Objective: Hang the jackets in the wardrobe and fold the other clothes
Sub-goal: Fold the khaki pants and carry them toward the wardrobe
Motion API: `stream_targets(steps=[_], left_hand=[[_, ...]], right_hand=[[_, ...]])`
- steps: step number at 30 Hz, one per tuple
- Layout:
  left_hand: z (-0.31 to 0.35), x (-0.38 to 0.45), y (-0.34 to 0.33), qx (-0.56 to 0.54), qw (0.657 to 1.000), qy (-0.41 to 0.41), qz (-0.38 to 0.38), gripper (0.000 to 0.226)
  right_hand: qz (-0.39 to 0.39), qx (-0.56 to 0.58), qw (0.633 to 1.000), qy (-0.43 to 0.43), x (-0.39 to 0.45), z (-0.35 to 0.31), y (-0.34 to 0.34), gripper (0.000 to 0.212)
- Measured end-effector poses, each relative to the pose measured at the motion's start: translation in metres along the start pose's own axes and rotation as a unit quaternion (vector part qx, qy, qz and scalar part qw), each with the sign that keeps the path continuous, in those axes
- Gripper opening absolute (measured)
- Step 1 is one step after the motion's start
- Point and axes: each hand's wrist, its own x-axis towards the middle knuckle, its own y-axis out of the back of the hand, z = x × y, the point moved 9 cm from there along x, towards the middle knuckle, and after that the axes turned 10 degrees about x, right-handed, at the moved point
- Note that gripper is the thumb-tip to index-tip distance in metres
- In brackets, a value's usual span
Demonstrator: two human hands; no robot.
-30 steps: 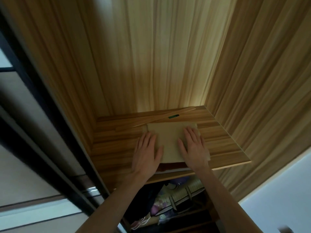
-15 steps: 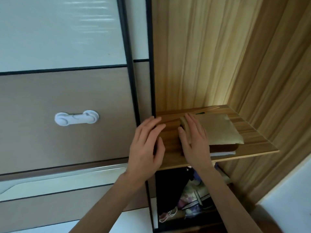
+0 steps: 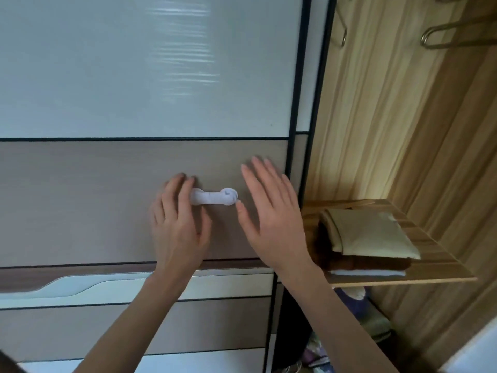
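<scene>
I've swung off the shelf (image 3: 419, 278) to the sliding door (image 3: 134, 200); the folded clothes (image 3: 363, 238) sit stacked right of my right hand (image 3: 271, 219). Both hands have left the pile, fingers apart, empty. Left hand (image 3: 177, 224) touches the white latch (image 3: 213, 197); I reckon folding's done.

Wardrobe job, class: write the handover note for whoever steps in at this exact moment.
Left hand: open, fingers at the white latch on the sliding door.
Right hand: open, over the door, holding nothing.
Folded clothes: stacked on the wooden shelf, olive piece on top.
Done: that stack is folded.
Left: no jackets visible; bare hangers above.
</scene>
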Motion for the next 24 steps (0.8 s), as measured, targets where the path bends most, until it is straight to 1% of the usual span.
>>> stream_targets(steps=[1,4,8,12,16,21,24], left_hand=[[-0.01,-0.001,-0.004,0.018,1.0,0.0,-0.006,0.057],[-0.02,-0.01,-0.018,0.069,0.997,-0.035,-0.03,0.067],[-0.02,-0.017,-0.036,0.1,0.993,-0.05,-0.049,0.076],[-0.014,-0.018,-0.047,0.103,0.993,-0.037,-0.053,0.081],[-0.002,-0.02,-0.054,0.097,0.992,-0.054,-0.061,0.089],[0.031,-0.022,-0.061,0.092,0.99,-0.076,-0.079,0.097],[0.059,-0.025,-0.064,0.088,0.988,-0.092,-0.087,0.098]], right_hand=[[-0.015,-0.016,1.0,0.013,0.005,-0.006,-0.013,0.056],[-0.04,-0.093,0.994,0.027,0.012,-0.007,-0.044,0.059],[-0.02,-0.156,0.987,0.029,0.007,0.019,-0.054,0.065],[0.004,-0.171,0.985,0.036,0.003,0.039,-0.051,0.073],[0.027,-0.164,0.985,0.04,0.0,0.049,-0.04,0.073],[0.054,-0.167,0.983,0.043,-0.008,0.072,-0.015,0.076],[0.046,-0.177,0.983,0.033,-0.016,0.093,0.002,0.082]])
